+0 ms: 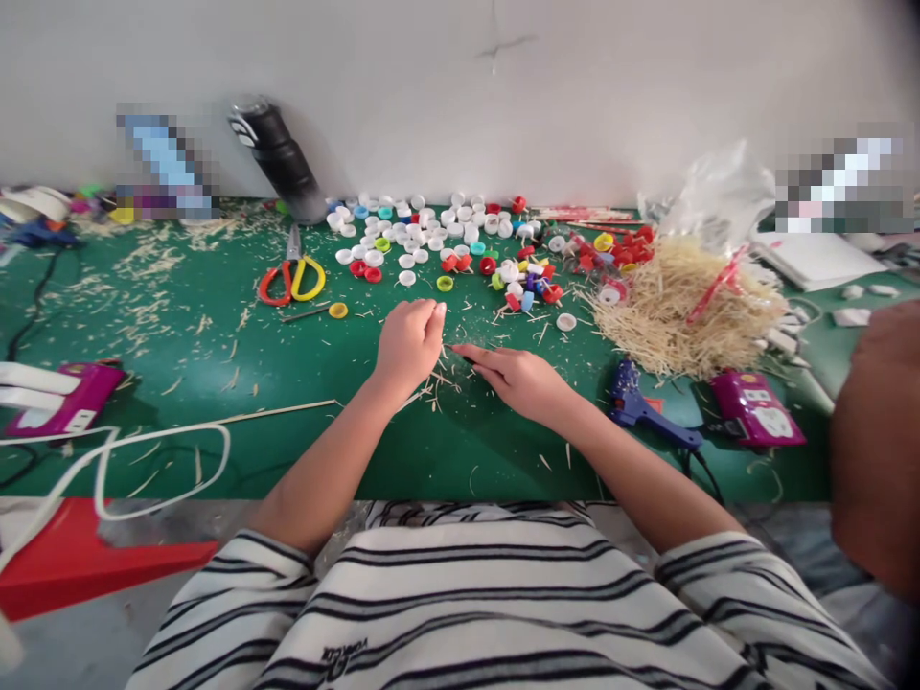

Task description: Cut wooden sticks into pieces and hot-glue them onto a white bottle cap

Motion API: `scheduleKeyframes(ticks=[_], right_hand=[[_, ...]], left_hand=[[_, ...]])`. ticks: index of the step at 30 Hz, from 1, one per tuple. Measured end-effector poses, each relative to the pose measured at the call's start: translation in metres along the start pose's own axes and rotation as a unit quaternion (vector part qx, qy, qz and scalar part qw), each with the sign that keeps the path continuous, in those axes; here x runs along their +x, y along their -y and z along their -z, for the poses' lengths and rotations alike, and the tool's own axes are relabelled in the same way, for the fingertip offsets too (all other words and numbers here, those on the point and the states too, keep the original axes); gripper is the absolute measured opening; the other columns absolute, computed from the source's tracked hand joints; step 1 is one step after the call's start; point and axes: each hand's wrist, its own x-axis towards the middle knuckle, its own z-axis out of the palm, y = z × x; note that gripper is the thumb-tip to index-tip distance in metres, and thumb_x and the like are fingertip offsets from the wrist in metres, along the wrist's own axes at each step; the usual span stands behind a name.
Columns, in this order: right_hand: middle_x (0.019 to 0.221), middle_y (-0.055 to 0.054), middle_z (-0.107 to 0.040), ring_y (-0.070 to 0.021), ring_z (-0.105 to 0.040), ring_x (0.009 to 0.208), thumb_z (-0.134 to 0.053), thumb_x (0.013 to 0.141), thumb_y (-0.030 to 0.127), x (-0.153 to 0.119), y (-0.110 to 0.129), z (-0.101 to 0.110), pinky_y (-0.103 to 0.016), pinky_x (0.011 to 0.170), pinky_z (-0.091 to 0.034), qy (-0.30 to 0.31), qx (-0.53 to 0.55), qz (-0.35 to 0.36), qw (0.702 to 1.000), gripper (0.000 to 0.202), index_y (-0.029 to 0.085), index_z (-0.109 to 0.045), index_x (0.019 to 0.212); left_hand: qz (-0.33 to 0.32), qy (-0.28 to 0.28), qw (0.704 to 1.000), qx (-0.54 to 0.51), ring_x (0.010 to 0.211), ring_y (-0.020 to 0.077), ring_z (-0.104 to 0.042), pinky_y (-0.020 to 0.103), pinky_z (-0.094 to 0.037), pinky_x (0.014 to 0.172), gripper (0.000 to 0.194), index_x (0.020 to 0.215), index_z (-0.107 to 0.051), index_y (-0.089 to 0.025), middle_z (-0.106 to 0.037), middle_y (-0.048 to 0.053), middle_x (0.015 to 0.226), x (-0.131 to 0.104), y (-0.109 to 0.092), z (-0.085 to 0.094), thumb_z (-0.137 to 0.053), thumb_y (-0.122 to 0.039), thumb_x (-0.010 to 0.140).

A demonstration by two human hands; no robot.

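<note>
Pale stick (280, 412) lies on table (431, 470), running toward left forearm. Left hand (411, 347): fingers curled together, thumb along side; cannot tell what, if anything, they grip. Dark tool (468, 359): thin, mostly covered, at right fingertips, just beside left hand. Right hand (521, 381): fingers clamped on dark tool, index stretched forward. Pale shavings (436, 391) scattered near both hands.

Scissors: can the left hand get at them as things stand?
Probably yes: the scissors lie uncovered, left of the left hand, with only low items like a yellow cap between.
</note>
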Motion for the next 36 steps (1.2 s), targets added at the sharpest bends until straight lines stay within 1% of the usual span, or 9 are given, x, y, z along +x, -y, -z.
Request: scheduleKeyframes(ticks=[5,8,14,17,21,24,30,33,36], right_hand=[[0.121,-0.004,-0.074,-0.0217,-0.071,0.097,-0.039,0.106,0.031,-0.001,-0.001,-0.001,-0.034,0.082,-0.055,-0.003,0.018,0.007,1.000,0.048,0.035,-0.049,0.153],[0.123,-0.003,-0.075,-0.0213,-0.072,0.100,-0.039,0.106,0.029,-0.002,-0.001,0.001,-0.034,0.086,-0.056,0.004,0.042,0.010,0.999,0.049,0.035,-0.048,0.153],[0.122,-0.002,-0.075,-0.0233,-0.074,0.102,-0.040,0.105,0.028,-0.006,0.000,0.005,-0.038,0.091,-0.058,0.011,0.077,-0.005,0.997,0.049,0.034,-0.050,0.153],[0.119,-0.003,-0.076,-0.0240,-0.074,0.100,-0.040,0.104,0.029,-0.007,0.001,0.006,-0.039,0.090,-0.059,0.015,0.076,-0.009,0.997,0.050,0.034,-0.049,0.153],[0.122,-0.002,-0.075,-0.0214,-0.074,0.092,-0.038,0.105,0.029,-0.008,0.002,0.003,-0.035,0.084,-0.058,0.017,0.063,-0.012,0.998,0.049,0.035,-0.049,0.153],[0.123,-0.003,-0.074,-0.0209,-0.073,0.095,-0.038,0.106,0.030,-0.006,0.003,-0.001,-0.033,0.083,-0.056,0.001,0.028,-0.012,1.000,0.048,0.034,-0.049,0.153],[0.122,-0.004,-0.074,-0.0214,-0.071,0.098,-0.039,0.106,0.031,0.001,0.006,-0.005,-0.032,0.082,-0.054,-0.005,-0.001,-0.015,1.000,0.048,0.034,-0.048,0.153],[0.123,-0.003,-0.074,-0.0210,-0.072,0.096,-0.039,0.106,0.030,0.000,0.008,-0.001,-0.031,0.081,-0.054,0.000,0.019,-0.014,1.000,0.048,0.033,-0.049,0.153],[0.119,-0.002,-0.076,-0.0202,-0.072,0.088,-0.038,0.106,0.029,-0.001,0.009,0.001,-0.031,0.076,-0.053,0.007,0.030,-0.013,0.999,0.049,0.034,-0.048,0.154]], left_hand=[[0.015,0.018,1.000,-0.015,0.068,0.0184,-0.051,0.034,-0.034,0.066,0.040,0.067,-0.043,-0.022,-0.054,0.003,0.065,0.002,-0.001,0.002,-0.034,-0.037,0.103],[0.036,0.019,0.999,-0.031,0.065,0.0175,-0.050,0.033,-0.032,0.062,0.041,0.068,-0.044,-0.022,-0.053,0.002,0.062,0.002,0.001,0.002,-0.035,-0.039,0.104],[0.044,0.021,0.998,-0.031,0.061,0.0166,-0.048,0.033,-0.031,0.060,0.043,0.066,-0.043,-0.022,-0.051,0.001,0.060,0.002,0.005,0.005,-0.035,-0.041,0.104],[0.046,0.016,0.998,-0.034,0.060,0.0167,-0.047,0.033,-0.030,0.060,0.043,0.066,-0.042,-0.022,-0.049,0.001,0.060,0.002,0.006,0.004,-0.035,-0.041,0.104],[0.011,-0.005,1.000,-0.003,0.063,0.0179,-0.044,0.035,-0.030,0.063,0.041,0.065,-0.035,-0.023,-0.049,0.003,0.062,0.001,0.004,0.001,-0.034,-0.037,0.104],[-0.003,-0.019,0.999,0.031,0.063,0.0182,-0.040,0.037,-0.027,0.064,0.041,0.065,-0.030,-0.023,-0.046,0.003,0.061,0.000,0.000,0.000,-0.034,-0.035,0.103],[-0.038,0.001,0.998,0.058,0.064,0.0185,-0.039,0.037,-0.026,0.066,0.041,0.066,-0.033,-0.022,-0.049,0.004,0.065,-0.001,-0.010,0.001,-0.031,-0.036,0.105],[-0.029,0.005,0.998,0.057,0.063,0.0180,-0.040,0.037,-0.026,0.064,0.042,0.066,-0.035,-0.022,-0.049,0.004,0.064,-0.001,-0.012,0.002,-0.031,-0.039,0.105],[-0.002,0.003,0.999,0.039,0.062,0.0177,-0.041,0.035,-0.026,0.062,0.043,0.066,-0.036,-0.022,-0.047,0.003,0.061,0.001,-0.010,0.002,-0.033,-0.040,0.104]])
